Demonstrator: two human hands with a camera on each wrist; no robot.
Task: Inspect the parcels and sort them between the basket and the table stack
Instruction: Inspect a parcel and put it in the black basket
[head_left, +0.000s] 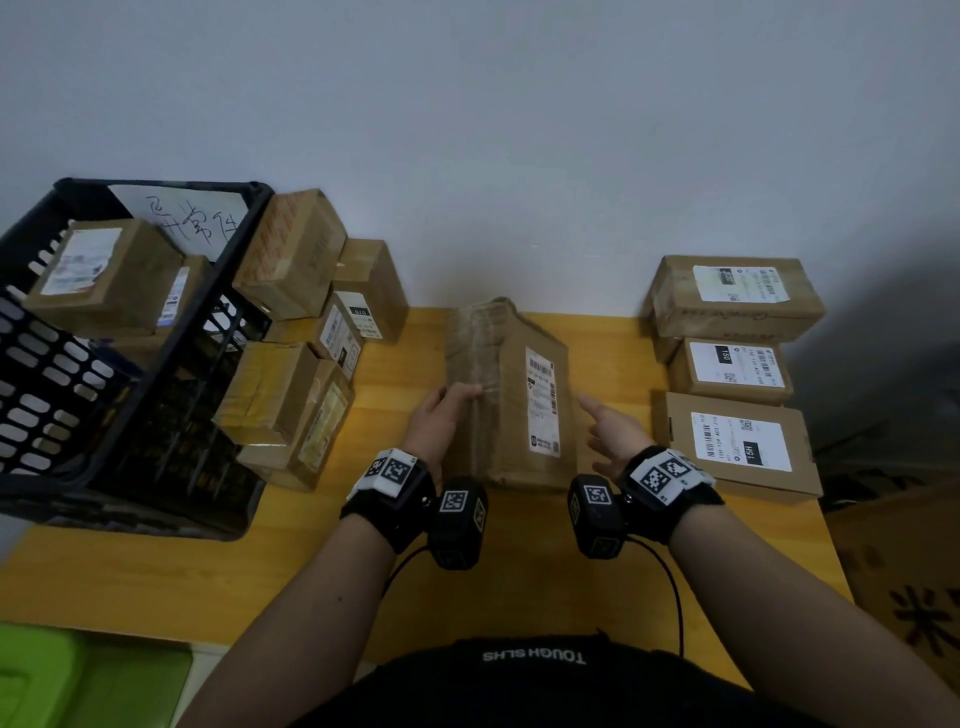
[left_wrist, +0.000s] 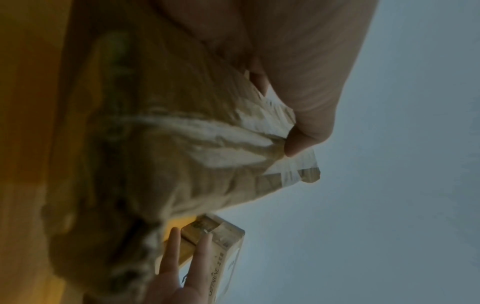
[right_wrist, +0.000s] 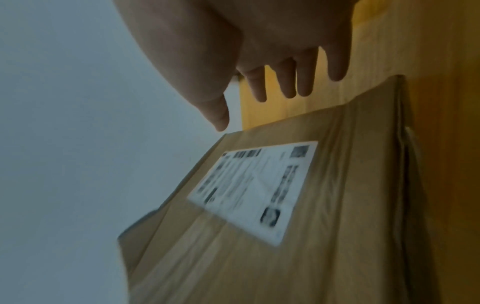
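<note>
A brown taped parcel (head_left: 511, 395) with a white label stands tilted on the wooden table (head_left: 519, 561) in the middle. My left hand (head_left: 441, 413) grips its taped left side, and the thumb (left_wrist: 298, 139) presses on the crinkled tape of the parcel (left_wrist: 182, 144). My right hand (head_left: 608, 426) hovers just right of the parcel with straight, spread fingers (right_wrist: 285, 82), holding nothing; the parcel's labelled face (right_wrist: 259, 189) lies beyond them. The black basket (head_left: 249, 234) at the left holds labelled parcels (head_left: 104, 275). Three labelled boxes (head_left: 737, 296) sit at the right.
A loose pile of parcels (head_left: 291, 364) lies between the basket and the held parcel. A handwritten paper sign (head_left: 192, 218) leans inside the basket. A grey wall (head_left: 519, 130) closes the back. A green object (head_left: 78, 675) sits low at the left, and cardboard (head_left: 909, 571) lies right of the table.
</note>
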